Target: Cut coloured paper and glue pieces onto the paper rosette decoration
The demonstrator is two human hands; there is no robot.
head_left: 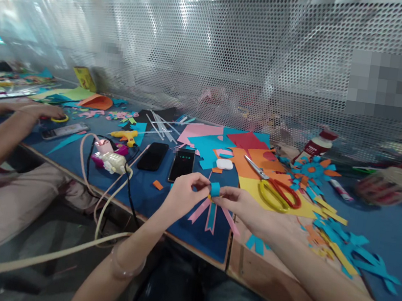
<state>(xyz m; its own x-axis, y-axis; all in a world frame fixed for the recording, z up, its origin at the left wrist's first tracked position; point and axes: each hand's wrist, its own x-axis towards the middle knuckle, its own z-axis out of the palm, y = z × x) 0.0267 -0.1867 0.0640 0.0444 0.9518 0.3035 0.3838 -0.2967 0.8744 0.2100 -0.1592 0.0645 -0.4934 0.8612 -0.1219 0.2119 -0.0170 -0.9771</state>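
Note:
Near the table's front edge, a small curled blue paper strip [215, 189] stands between my two hands. My left hand [188, 192] pinches it from the left with thumb and forefinger. From the other side, the fingertips of my right hand [240, 206] close on its lower right edge. Below it, pink and blue paper tails [211, 217] with notched ends fan out, with a bit of yellow at their top. Where the strip joins the tails is hidden by my fingers. Two dark phones [182, 164] lie just behind my left hand.
Red-and-yellow scissors [279, 193] lie on coloured paper to the right, near a blue-orange paper flower [311, 170] and a bottle [316, 143]. A yellow glue gun [125, 135] and cables [102, 206] are left. A co-worker's arm [3, 129] reaches in. A perforated metal screen [213, 58] stands behind.

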